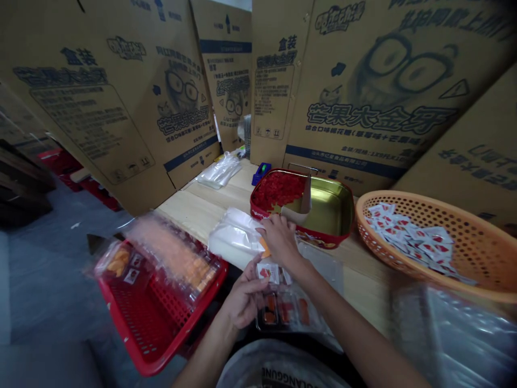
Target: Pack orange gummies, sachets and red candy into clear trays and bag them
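Observation:
My left hand (242, 299) is closed at the left edge of a compartmented plastic tray (262, 325), its thumb beside a small white sachet with a red print (268, 273). Orange-red pieces (286, 311) lie in the tray's compartments. My right hand (279, 237) reaches across above the tray, fingers bent and pinching at the edge of a stack of clear plastic bags (234, 230). A small orange piece (265, 247) shows just under that hand. Beyond it stands a red-rimmed tin (323, 241), with red bits on its left side and a cardboard divider (297, 214).
An orange basket (480, 223) of sachets stands at the right. At the left, a red basket (141, 366) holds filled clear packs (177, 253). A blue tape dispenser (261, 173) and more plastic bags (220, 170) lie behind. Tall cardboard boxes (363, 81) wall the table.

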Motion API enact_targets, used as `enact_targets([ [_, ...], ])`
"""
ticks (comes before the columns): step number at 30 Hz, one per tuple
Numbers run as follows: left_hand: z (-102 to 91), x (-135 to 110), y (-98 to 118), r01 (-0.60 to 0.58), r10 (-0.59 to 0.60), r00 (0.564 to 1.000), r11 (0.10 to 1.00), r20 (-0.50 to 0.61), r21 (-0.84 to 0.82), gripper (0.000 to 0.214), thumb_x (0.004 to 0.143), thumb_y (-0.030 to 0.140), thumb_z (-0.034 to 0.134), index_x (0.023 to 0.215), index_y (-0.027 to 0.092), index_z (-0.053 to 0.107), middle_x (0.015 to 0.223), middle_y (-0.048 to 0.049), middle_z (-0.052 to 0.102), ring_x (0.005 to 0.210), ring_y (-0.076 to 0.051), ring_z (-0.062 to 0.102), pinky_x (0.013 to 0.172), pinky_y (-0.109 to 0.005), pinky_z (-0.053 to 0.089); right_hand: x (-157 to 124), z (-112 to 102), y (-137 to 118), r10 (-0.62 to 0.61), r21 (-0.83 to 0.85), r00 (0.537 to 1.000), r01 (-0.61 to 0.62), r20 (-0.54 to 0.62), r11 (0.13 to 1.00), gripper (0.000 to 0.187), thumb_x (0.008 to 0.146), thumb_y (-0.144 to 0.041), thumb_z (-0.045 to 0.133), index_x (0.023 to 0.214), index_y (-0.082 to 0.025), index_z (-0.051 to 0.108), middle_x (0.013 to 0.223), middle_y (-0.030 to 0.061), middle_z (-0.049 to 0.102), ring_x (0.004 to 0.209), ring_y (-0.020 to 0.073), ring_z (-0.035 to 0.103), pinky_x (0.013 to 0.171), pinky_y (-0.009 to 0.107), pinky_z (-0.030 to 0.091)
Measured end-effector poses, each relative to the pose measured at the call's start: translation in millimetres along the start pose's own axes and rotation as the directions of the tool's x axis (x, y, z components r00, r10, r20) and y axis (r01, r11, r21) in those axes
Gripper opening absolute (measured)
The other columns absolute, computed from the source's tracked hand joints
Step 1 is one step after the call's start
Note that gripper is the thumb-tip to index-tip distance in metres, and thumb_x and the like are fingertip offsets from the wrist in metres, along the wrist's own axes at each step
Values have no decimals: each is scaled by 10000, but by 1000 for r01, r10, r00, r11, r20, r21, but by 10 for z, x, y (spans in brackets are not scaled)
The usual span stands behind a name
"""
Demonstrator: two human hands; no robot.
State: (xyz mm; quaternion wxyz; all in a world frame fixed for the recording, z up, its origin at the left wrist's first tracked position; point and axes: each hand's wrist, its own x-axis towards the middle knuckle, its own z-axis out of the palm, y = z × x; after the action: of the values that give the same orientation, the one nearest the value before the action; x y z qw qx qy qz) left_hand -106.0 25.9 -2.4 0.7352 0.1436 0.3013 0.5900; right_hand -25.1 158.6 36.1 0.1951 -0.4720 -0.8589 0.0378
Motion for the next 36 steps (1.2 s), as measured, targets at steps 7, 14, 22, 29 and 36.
enact_targets([
  [7,36,7,94,-25,22,998,999,66,38,634,720,104,605,1288,286,390,1114,-69,612,929,-244,636,813,-417,496,-534,-229,371,276,882,872,-452,404,136,319,694,-352,675,960,-179,642,944,65,661,842,226,585,730,354,448],
  [14,124,472,478,-167,6,982,488,188,857,510,874,499,303,1151,163,568,1005,-139,646,862,-250,631,724,-390,493,-1010,-402,644,164,674,725,-497,669,-546,172,631,-177,730,802,-188,710,795,24,717,650,177,656,625,292,532],
  [22,-256,1338,831,-320,215,927,17,309,947,130,654,259,693,772,214,667,1222,-115,546,1263,-310,313,1035,-434,196,-1167,-571,950,334,706,680,-385,652,-594,117,655,-200,709,772,-192,710,816,31,721,650,192,667,652,329,564],
  [29,-385,1325,778,-355,194,909,-108,370,929,61,716,211,608,668,205,645,1120,-119,608,1179,-271,432,1063,-431,99,-1244,-587,966,382,711,672,-314,635,-629,141,667,-158,697,805,-185,705,864,36,719,712,210,675,721,356,561],
  [36,31,1085,1045,-396,269,884,-7,384,918,113,703,299,627,686,220,548,1063,-70,626,1122,-242,470,1042,-421,183,-1320,-545,1145,411,767,730,-238,546,-596,153,710,-165,668,850,-215,700,839,26,720,754,234,677,764,416,557],
])
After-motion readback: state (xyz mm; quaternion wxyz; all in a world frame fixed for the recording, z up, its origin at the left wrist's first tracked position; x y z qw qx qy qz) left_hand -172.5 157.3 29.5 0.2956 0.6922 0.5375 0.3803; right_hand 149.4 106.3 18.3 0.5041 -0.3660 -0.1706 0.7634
